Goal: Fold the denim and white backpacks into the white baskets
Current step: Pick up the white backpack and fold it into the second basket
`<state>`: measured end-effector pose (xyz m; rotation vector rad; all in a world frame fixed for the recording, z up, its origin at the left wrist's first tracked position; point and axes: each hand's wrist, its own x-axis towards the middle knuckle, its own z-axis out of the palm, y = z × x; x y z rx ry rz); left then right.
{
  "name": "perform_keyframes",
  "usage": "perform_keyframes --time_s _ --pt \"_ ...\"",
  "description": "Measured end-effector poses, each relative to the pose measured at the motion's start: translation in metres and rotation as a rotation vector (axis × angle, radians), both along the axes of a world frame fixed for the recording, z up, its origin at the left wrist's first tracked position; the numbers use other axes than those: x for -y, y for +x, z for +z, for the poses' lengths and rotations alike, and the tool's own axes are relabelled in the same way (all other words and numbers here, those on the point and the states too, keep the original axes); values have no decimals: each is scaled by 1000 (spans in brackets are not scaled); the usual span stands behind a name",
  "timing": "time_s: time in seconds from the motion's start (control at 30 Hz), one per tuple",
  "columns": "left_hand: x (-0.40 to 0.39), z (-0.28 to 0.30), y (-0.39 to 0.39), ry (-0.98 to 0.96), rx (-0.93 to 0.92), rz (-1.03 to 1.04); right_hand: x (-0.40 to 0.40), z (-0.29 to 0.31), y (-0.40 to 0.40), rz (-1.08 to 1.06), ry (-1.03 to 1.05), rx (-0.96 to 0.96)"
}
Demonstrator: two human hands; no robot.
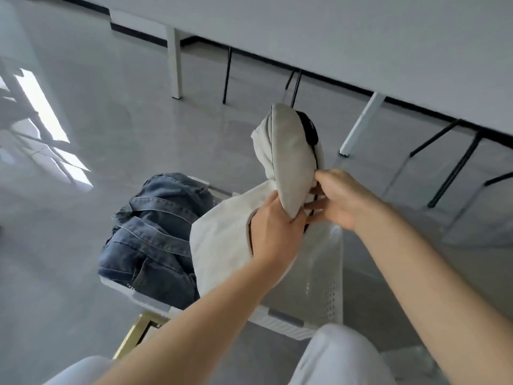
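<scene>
A single wide-angle view looks from the person's head forward and steeply down, with both forearms reaching in from the bottom edge to the left hand [273, 234] and right hand [342, 197] near mid-frame. It sits close above the white baskets [322, 279] on the grey floor [97, 120], with the person's white-trousered knees at the lower edge. The frame is tilted, so the white tables [361, 31] slant across the top from upper left to right, their legs bowed by the lens.
</scene>
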<state>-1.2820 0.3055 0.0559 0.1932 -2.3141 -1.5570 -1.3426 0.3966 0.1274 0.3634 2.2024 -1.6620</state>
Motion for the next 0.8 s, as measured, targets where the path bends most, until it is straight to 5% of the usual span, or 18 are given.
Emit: perform_keyframes --time_s 0.1,0.3,0.47,0.53,0.67,0.8 --pt "-19 -12 2 -168 -71 -147 -20 4 9 -66 -170 32" --pt "-42 -9 25 -511 -21 -645 -45 -39 24 -206 336 -124" --pt "-2 -16 -10 -446 -117 -326 -82 -70 31 -403 127 -59" --pt "22 -21 -37 -565 122 -246 -89 -74 38 -498 12 -60" --pt "37 -45 -63 -778 683 -442 -100 -78 38 -634 -192 -52" --pt "37 -54 -68 -598 591 -411 -108 -75 33 -734 -300 -44"
